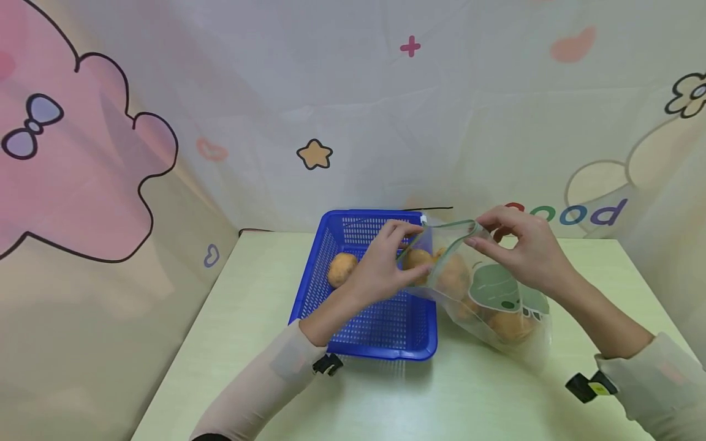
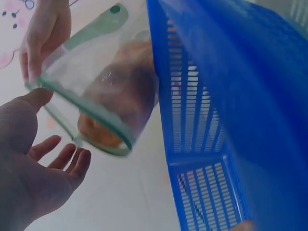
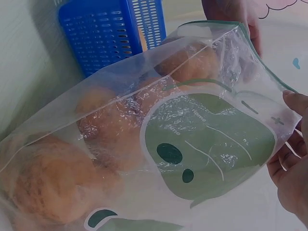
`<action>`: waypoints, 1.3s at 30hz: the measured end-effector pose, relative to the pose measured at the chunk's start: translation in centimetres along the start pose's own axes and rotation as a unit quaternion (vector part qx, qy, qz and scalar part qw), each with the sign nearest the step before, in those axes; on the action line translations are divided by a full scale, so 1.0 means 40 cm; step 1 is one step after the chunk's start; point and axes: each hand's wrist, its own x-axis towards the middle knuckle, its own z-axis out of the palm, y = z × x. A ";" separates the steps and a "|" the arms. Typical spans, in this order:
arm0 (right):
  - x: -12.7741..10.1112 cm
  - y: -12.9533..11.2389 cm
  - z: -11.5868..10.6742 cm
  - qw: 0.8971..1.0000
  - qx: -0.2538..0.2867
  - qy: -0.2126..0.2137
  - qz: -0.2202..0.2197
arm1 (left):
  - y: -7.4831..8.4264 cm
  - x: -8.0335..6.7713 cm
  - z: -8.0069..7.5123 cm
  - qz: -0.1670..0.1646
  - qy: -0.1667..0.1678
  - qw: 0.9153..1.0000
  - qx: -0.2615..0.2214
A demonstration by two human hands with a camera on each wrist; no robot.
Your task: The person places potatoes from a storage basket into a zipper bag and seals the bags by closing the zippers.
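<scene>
My right hand (image 1: 524, 245) pinches the rim of a clear zip bag (image 1: 496, 294) with a green print, between thumb and fingers. Several potatoes (image 3: 57, 178) show through the plastic, and one potato (image 1: 417, 263) sits just inside the mouth. At the other side of the mouth is my left hand (image 1: 380, 263), thumb and fingers spread apart around the opening. In the left wrist view, the left thumb overlaps the green rim (image 2: 86, 103); whether it presses on it is hard to tell. A single potato (image 1: 342, 269) lies in the blue basket (image 1: 309, 294), beside the left hand.
The blue basket stands on a pale green table (image 1: 248, 294), with the bag's mouth overlapping its right edge. A printed cloth (image 1: 364, 122) hangs behind and along the sides. Dark camera mounts (image 1: 592, 386) sit on both wrists.
</scene>
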 end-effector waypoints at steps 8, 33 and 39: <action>-0.004 0.004 -0.001 1.000 0.003 0.002 0.000 | -0.056 -0.017 -0.066 -0.031 0.026 0.999 -0.020; -0.005 -0.003 -0.003 1.000 -0.003 -0.002 0.008 | -0.282 -0.096 -0.080 -0.213 0.020 0.975 0.052; -0.005 -0.003 -0.002 1.000 -0.005 -0.001 0.011 | -0.305 -0.103 -0.065 -0.245 0.003 0.968 0.055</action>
